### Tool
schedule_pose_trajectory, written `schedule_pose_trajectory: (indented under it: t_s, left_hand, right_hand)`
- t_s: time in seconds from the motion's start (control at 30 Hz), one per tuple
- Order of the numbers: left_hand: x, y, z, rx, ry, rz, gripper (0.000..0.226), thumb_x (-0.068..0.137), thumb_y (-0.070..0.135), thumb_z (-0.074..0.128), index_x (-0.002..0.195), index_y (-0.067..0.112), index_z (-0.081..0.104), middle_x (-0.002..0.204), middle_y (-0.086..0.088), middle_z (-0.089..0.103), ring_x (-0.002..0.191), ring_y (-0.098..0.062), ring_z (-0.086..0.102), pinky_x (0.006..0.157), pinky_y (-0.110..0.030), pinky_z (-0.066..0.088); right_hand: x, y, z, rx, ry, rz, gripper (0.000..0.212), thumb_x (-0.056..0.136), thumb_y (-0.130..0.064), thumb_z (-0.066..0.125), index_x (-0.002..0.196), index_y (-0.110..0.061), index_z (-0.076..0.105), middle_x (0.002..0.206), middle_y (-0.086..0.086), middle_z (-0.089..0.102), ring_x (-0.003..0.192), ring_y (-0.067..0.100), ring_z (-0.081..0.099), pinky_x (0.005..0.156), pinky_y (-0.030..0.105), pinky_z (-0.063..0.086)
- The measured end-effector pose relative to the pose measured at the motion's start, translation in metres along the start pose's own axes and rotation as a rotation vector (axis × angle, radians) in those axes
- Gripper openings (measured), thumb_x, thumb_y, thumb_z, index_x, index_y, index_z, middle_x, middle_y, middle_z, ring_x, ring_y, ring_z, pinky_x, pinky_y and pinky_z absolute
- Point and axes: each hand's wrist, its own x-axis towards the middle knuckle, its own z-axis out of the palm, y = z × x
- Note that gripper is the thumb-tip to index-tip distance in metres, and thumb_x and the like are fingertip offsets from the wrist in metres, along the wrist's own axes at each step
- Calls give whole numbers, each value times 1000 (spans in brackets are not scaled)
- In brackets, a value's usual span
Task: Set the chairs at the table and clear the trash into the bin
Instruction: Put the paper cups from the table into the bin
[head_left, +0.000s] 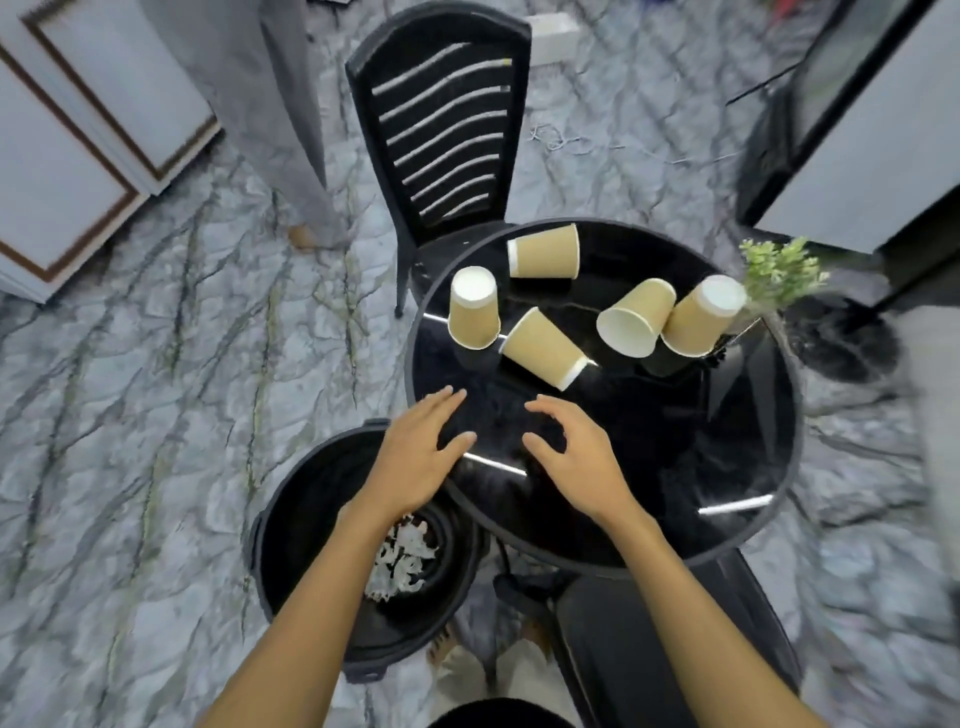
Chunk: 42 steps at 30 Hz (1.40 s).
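Head view, wide-angle, looking down.

Left hand (415, 457): open, fingers spread, palm down, empty; hovering over near-left edge of worktop (727, 467). Right hand (576, 457): open, fingers loosely curled, empty; over worktop just beside left hand.

Five paper cups, all ahead of hands, none touched:
- Inverted cup (474, 307), far left, base up, standing upright.
- Tipped cup (543, 349), on its side, long axis slanting from far-left to near-right, rim toward right hand. Nearest of the five; roughly centred ahead of both hands, rim end closer to right hand. Likely first pick, judged by position.
- Far cup (545, 252), on its side, long axis left to right, rim leftward.
- Open-mouthed cup (636, 317), on its side, mouth toward camera.
- Right cup (701, 314), tilted, base up, leaning against or just beside open-mouthed cup; contact not clear.

Bin (291, 519): black, round, open, on floor at near-left of worktop, below left forearm; pale crumpled scraps (400, 561) inside. Short carry leftward and down from any cup.

Worktop: round, black, glossy, reflective. Small green plant (779, 270) at far-right edge.

Chair (441, 130): black, slatted back, set at far side, seat tucked partly under worktop. Second dark chair (649, 649), near right, partly beneath worktop; blurred.

Room: grey marbled floor (130, 364); white framed panels (78, 130) far left; loose cord on floor beyond chair.
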Motion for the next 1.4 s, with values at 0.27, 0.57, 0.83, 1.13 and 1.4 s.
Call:
schedule_pose_trajectory:
  t_s: [0.27,0.57,0.83,1.13,1.4]
  left_hand:
    - [29,34,14,28,124,30,59,97,41,52,151,31,31,160,7,27,149,-13,18,121,-40,17]
    - [79,31,-9,41,276,79,58,94,31,60,148,27,38,157,7,31,147,-15,24,119,-44,23]
    - [151,28,-22,90,308,111,67,88,42,64,147,34,35,159,6,24,145,-14,22,114,-37,21]
    - [187,17,-9,63,257,51,60,89,31,67,144,37,42,153,3,30,139,-16,33,106,-27,29]
    - [144,13,-29,55,331,-20,57,83,31,72,136,36,49,141,3,39,126,-15,43,98,-29,40]
  right_hand:
    - [19,23,-33,0,121,-26,35,89,-22,66,123,-22,59,122,-15,54,120,10,51,101,24,37]
    - [84,24,-29,-88,108,-51,47,86,-25,70,130,-25,56,145,-8,46,135,11,35,107,20,23]
    - [123,43,-13,-160,60,-27,70,80,-30,76,142,-31,43,157,-7,27,142,12,25,116,32,23]
    - [127,57,-6,-180,30,-29,82,82,-24,76,148,-37,30,156,-8,29,140,12,29,115,44,32]
    - [118,41,-13,-140,37,-66,65,83,-30,73,141,-33,45,151,-6,40,137,13,37,112,45,34]
